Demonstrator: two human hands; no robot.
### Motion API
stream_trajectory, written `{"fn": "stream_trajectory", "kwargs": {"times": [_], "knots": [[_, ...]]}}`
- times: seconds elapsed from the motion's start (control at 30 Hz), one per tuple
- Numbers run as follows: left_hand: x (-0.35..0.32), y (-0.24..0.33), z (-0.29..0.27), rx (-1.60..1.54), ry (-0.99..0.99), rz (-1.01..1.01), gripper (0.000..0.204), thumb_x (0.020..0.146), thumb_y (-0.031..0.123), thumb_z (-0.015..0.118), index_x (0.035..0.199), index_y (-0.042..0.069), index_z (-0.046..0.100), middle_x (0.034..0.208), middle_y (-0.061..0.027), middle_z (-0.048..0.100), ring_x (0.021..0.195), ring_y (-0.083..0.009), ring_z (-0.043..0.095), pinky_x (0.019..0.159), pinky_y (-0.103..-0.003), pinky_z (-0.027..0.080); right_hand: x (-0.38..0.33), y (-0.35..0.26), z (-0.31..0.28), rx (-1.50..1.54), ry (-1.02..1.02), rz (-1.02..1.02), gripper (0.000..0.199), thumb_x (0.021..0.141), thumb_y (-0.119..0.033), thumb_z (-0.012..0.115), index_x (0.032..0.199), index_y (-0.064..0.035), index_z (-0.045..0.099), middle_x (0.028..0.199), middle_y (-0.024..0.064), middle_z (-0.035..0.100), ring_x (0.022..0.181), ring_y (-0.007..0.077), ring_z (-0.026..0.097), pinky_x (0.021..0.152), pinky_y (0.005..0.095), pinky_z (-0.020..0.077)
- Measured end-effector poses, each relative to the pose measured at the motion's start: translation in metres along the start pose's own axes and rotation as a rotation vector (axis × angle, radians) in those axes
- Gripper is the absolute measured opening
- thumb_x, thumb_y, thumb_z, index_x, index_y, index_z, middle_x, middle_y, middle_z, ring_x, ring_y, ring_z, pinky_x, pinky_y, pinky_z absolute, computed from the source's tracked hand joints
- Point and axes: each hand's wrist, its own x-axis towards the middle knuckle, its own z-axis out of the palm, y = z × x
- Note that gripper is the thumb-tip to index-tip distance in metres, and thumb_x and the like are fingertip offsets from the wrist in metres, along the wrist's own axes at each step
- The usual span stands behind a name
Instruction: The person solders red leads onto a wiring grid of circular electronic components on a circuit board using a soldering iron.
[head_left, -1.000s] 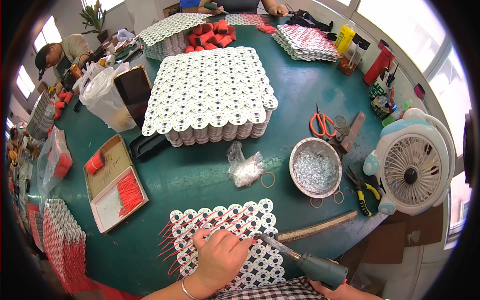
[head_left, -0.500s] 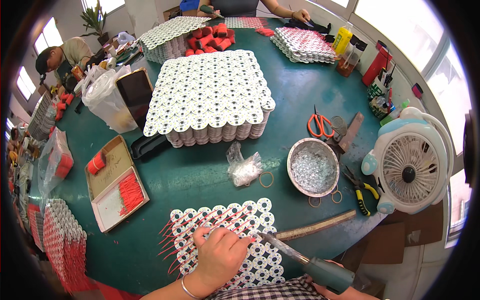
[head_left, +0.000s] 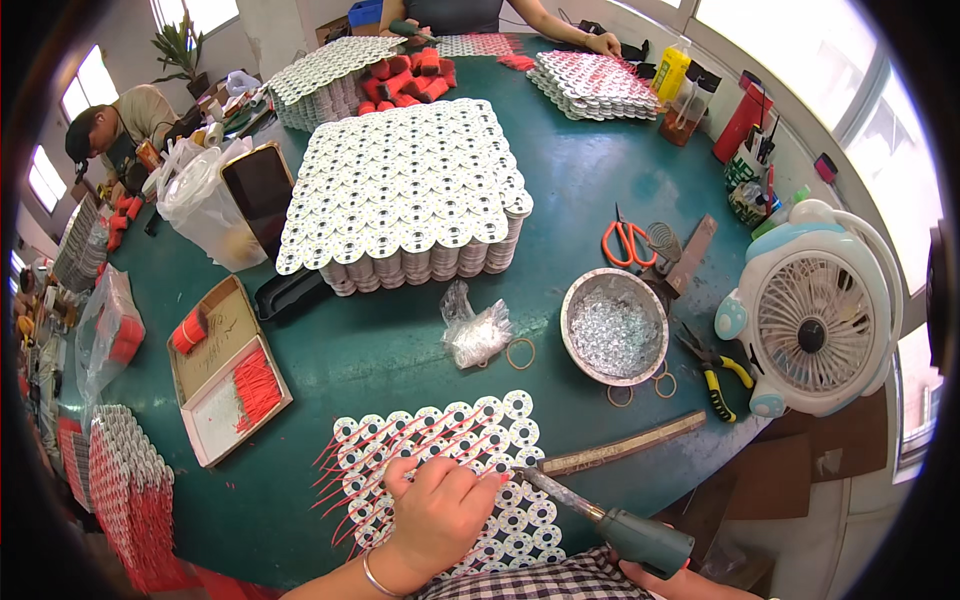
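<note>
A panel of joined white round circuit boards [head_left: 540, 515] lies at the near middle, with several thin red wires [head_left: 350, 468] running across its left part. My left hand [head_left: 440, 512] rests on the panel, thumb and finger pinched by the end of a red wire. My right hand [head_left: 640, 574] is closed round the green handle of a soldering iron [head_left: 650, 540]. The handle hides most of the fingers. The iron's tip meets the panel just right of my left fingertips; the exact contact is too small to tell.
Ahead stands a tall stack of white panels [head_left: 400, 190]. To the right are a bowl of small clear pieces [head_left: 615, 325], orange scissors [head_left: 625, 243], pliers [head_left: 716, 375], a wooden strip [head_left: 625, 444] and a fan [head_left: 815, 335]. Left sits a carton of red wires [head_left: 258, 388]. Two people work beyond.
The whole view has shifted slightly. My left hand and the iron's tip stay close together on the panel, a little further right on it. The far person's hand has come nearer the wired stack.
</note>
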Motion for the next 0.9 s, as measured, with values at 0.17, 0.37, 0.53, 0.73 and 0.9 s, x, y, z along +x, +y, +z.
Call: {"fn": "stream_trajectory", "kwargs": {"times": [0.17,0.37,0.53,0.73,0.9], "knots": [[0.001,0.001,0.0,-0.013,-0.014,-0.011,0.005,0.072,0.02,0.067,0.073,0.02,0.063,0.066,0.0063,0.044,0.072,-0.0109,0.048,0.077,-0.037,0.026,0.0,0.0,0.002,-0.141,0.036,-0.055,0.061,0.071,0.001,0.068,0.125,0.0044,0.039,0.11,0.0183,0.057,0.101,0.024,0.058,0.085,0.0314,0.047],[0.0,0.003,0.002,-0.022,-0.018,-0.034,0.007,0.073,0.02,0.067,0.072,0.018,0.061,0.066,0.0057,0.045,0.071,-0.0113,0.048,0.077,-0.036,0.026,0.021,-0.021,-0.002,-0.038,0.06,-0.15,0.045,0.077,-0.01,0.067,0.117,0.003,0.049,0.11,0.0176,0.06,0.099,0.0253,0.06,0.084,0.0349,0.0475],[-0.001,0.002,0.0,-0.013,-0.024,-0.019,0.006,0.074,0.02,0.066,0.073,0.017,0.061,0.066,0.0051,0.045,0.07,-0.0117,0.047,0.076,-0.036,0.026,0.007,0.005,0.012,0.295,0.236,-0.066,0.04,0.08,-0.014,0.066,0.114,0.0023,0.053,0.109,0.017,0.06,0.097,0.0254,0.061,0.083,0.0374,0.0487],[-0.002,0.001,-0.007,-0.07,-0.029,-0.047,0.004,0.073,0.016,0.064,0.077,0.017,0.063,0.068,0.0053,0.048,0.071,-0.0119,0.048,0.075,-0.037,0.027,0.036,-0.047,-0.01,0.237,0.126,-0.2,0.034,0.085,-0.02,0.061,0.11,0.0034,0.056,0.098,0.0133,0.063,0.08,0.0244,0.062,0.074,0.0353,0.0484],[-0.015,0.009,-0.018,-0.051,-0.044,-0.037,0.012,0.07,0.015,0.063,0.08,0.019,0.066,0.068,0.007,0.048,0.075,-0.0116,0.049,0.076,-0.038,0.027,0.023,-0.025,-0.004,0.262,0.058,-0.235,0.038,0.082,-0.016,0.063,0.113,0.0034,0.052,0.098,0.0134,0.062,0.083,0.023,0.062,0.075,0.033,0.0477]]}}
